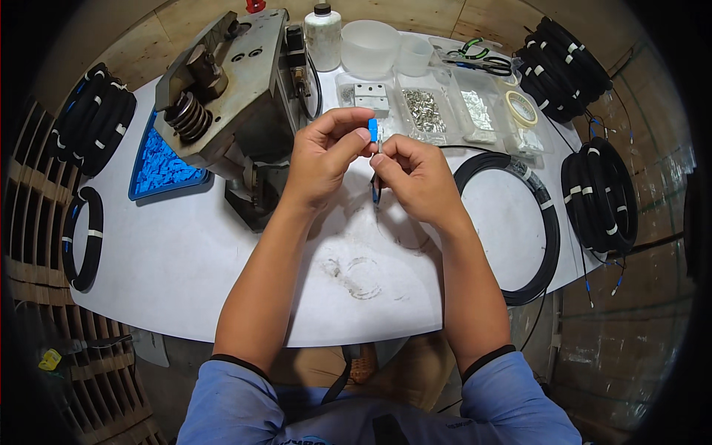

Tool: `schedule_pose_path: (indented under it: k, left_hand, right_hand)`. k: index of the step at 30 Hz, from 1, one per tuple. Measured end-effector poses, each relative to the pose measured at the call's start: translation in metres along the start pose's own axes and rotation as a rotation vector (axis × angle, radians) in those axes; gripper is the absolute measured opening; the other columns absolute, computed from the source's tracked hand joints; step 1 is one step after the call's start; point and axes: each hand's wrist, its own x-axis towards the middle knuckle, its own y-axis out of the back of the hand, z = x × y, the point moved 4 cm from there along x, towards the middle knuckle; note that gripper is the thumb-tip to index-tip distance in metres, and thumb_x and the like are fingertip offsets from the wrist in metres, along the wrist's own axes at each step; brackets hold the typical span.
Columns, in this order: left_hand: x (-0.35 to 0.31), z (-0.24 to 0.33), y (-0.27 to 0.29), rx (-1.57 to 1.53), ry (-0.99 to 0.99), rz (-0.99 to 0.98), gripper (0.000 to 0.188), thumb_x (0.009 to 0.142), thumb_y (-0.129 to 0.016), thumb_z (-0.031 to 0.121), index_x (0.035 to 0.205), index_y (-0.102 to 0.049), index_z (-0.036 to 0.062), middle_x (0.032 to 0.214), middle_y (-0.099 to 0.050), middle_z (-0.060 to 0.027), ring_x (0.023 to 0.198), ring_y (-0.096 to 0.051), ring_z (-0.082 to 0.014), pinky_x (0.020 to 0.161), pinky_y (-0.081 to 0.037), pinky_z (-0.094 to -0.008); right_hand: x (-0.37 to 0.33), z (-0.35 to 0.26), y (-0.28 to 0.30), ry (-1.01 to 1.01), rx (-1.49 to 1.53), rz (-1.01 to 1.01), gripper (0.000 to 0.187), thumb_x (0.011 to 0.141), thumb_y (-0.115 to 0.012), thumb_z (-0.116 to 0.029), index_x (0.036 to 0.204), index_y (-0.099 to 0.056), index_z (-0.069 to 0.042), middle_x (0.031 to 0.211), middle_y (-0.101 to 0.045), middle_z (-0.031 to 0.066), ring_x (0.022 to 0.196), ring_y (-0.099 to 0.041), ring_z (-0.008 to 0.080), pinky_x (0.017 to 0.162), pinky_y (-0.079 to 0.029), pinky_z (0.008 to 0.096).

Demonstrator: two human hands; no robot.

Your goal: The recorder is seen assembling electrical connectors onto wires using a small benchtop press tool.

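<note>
The left hand (319,159) pinches a small blue sleeve (373,126) between thumb and forefinger, above the middle of the white table (170,256), while the thumb and forefinger of the right hand (417,176) press together on a cable end (380,141). The cable's metal tip is right at the sleeve (whether it has entered, I cannot tell). To the left, beside a heavy metal press (256,85), a blue tray (172,190) holds a heap of small blue pieces (165,165) much like the one in the fingers. Beyond the hands, three clear containers stand in a row: the left one has a grey metal block (371,98) at it, the middle one holds many shiny metal terminals (424,111), and the right one holds small whitish pieces (476,110). A roll of tape (521,108) sits farther right. On the far side are a white bottle (323,41) with a dark cap, a wide translucent tub (368,48) and a smaller cup (414,56) (their contents are hard to make out).
</note>
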Motion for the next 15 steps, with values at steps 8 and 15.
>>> schedule_pose_path:
  k: [8, 15]
  left_hand:
    - [-0.0002, 0.0053, -0.0015, 0.038, -0.012, 0.013, 0.025, 0.089, -0.060, -0.003, 0.114, -0.061, -0.0032, 0.099, -0.065, -0.0095, 0.085, -0.063, -0.0144, 0.079, -0.054, -0.0281]
    - [0.0000, 0.0064, -0.0011, 0.024, -0.014, 0.024, 0.025, 0.089, -0.062, -0.001, 0.113, -0.061, -0.0020, 0.098, -0.064, -0.0085, 0.084, -0.062, -0.0144, 0.079, -0.054, -0.0288]
  right_hand:
    - [-0.0001, 0.0020, -0.0010, 0.023, 0.003, 0.015, 0.018, 0.089, -0.062, -0.014, 0.078, -0.061, 0.000, 0.062, -0.058, -0.0013, 0.055, -0.049, 0.0034, 0.050, -0.039, 0.0233]
    - [0.0000, 0.0004, -0.0018, 0.056, 0.008, 0.053, 0.018, 0.090, -0.063, -0.015, 0.079, -0.062, 0.000, 0.061, -0.058, -0.0020, 0.054, -0.049, 0.0031, 0.049, -0.039, 0.0229]
